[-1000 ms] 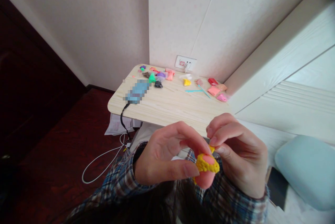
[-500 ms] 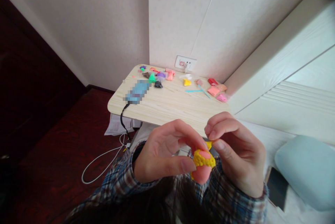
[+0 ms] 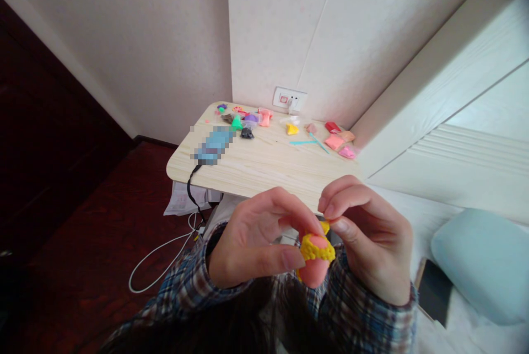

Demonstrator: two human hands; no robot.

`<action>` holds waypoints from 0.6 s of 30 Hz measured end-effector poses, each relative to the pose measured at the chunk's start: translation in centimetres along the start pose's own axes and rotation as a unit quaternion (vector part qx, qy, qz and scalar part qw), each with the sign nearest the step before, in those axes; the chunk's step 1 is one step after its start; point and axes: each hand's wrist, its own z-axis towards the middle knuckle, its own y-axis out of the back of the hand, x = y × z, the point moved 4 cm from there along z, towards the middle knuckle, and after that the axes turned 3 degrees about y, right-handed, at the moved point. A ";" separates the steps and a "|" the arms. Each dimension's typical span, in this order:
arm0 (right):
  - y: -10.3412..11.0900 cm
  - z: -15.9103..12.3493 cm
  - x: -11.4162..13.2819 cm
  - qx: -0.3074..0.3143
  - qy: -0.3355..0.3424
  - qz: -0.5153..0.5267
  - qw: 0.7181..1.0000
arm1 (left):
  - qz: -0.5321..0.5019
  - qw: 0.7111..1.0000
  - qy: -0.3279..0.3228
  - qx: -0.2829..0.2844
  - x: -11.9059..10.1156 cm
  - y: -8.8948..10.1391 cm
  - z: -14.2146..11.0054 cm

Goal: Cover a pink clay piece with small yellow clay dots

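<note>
Between the thumb and fingers of my left hand (image 3: 264,238) is a small pink clay figure (image 3: 314,272), held up in front of my body. A bumpy band of yellow clay (image 3: 317,250) wraps round its upper part. My right hand (image 3: 367,232) pinches at a yellow bit (image 3: 325,227) that sticks up at the far side of the figure, thumb against fingertips. How firmly that bit is joined to the rest, I cannot tell. Both hands are closed and close together, above the table's near edge.
On the wooden table (image 3: 264,161) lie several bags of coloured clay, with a yellow lump (image 3: 292,129), a pink packet (image 3: 334,141) and blue modelling tools (image 3: 318,143). A blurred-out device (image 3: 214,145) with a black cable lies at the left. A pale blue cushion (image 3: 483,266) and a dark tablet-like object (image 3: 435,290) are at right.
Both hands and the clay figure sit slightly further left in view, as does the whole scene. The grip of each hand looks the same.
</note>
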 end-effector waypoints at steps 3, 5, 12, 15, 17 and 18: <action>-0.1 0.1 0.1 0.012 -0.001 0.002 1.000 | 0.003 1.000 -0.012 0.007 0.1 0.1 0.0; -0.1 0.1 0.1 0.015 0.003 -0.001 1.000 | 0.004 1.000 -0.008 0.004 0.2 0.2 0.0; 0.1 0.1 -0.4 -0.027 -0.019 -0.009 0.999 | 0.037 0.999 -0.012 0.001 -0.1 0.1 0.0; 0.3 -0.1 -0.7 -0.066 -0.048 0.003 0.997 | 0.036 0.999 -0.009 -0.004 -0.1 0.1 0.1; 0.4 -0.1 -1.1 -0.086 -0.074 0.023 0.993 | 0.031 0.999 -0.011 0.000 -0.1 0.0 0.1; 0.4 -0.1 -1.3 -0.094 -0.087 0.038 0.991 | 0.027 1.000 -0.013 0.003 -0.1 0.0 0.1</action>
